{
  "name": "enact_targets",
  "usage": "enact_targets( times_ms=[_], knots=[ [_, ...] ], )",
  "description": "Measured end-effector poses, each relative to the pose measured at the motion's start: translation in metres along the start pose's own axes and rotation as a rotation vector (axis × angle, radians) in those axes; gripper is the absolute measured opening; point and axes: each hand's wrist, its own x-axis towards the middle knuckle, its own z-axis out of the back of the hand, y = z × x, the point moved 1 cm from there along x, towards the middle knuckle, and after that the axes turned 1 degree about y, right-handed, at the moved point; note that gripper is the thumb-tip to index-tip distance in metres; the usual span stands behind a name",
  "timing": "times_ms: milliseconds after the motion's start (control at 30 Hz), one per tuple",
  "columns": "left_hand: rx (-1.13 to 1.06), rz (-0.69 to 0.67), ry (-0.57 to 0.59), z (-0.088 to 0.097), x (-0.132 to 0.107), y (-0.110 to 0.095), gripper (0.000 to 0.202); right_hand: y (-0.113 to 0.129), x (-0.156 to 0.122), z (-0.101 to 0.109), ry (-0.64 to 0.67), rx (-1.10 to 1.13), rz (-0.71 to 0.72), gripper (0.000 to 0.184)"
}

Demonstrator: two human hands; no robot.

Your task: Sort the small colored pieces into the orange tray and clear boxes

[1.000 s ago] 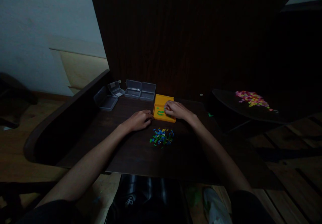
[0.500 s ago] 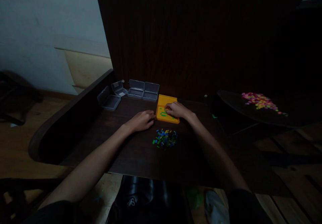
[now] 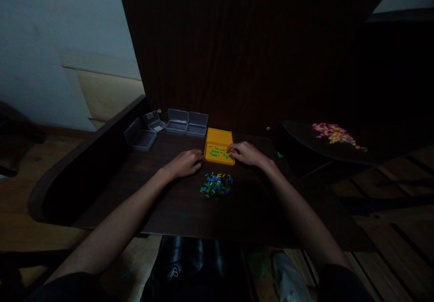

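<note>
A yellow box (image 3: pixel 219 159) lies open on the dark table, its lid (image 3: pixel 219 135) tilted back. Several small green pieces (image 3: pixel 214 152) are spread over its floor. My left hand (image 3: pixel 187 162) rests on the table with curled fingers, the fingertips against the box's near left corner. Over the right rim is my right hand (image 3: pixel 247 153); its bent fingers reach just inside and look slightly apart, with no piece visible in them. In front of the box lies a loose pile of small blue, green and yellow pieces (image 3: pixel 217 185).
Clear plastic cases (image 3: pixel 176 127) with raised lids stand along the back left, and another open clear case (image 3: pixel 144 140) is nearer the raised wooden side (image 3: pixel 84 153). On a dark surface at right is a heap of pink and yellow bits (image 3: pixel 335 134). A dark panel (image 3: pixel 237 58) rises behind.
My right hand has drawn back from the middle of the box to its right rim, uncovering more green pieces. My left hand stays at the box's left side. The view has shifted slightly.
</note>
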Motion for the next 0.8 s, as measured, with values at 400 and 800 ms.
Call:
enact_targets(
  times_ms=[400, 800],
  knots=[
    [0.013, -0.046, -0.228, 0.0, 0.001, -0.005, 0.029, -0.002, -0.079, -0.028, 0.111, 0.336, 0.061, 0.023],
    [-0.01, -0.039, -0.181, -0.011, 0.005, -0.004, 0.027, 0.01, -0.077, -0.032, 0.12, 0.342, 0.092, 0.02]
  ],
)
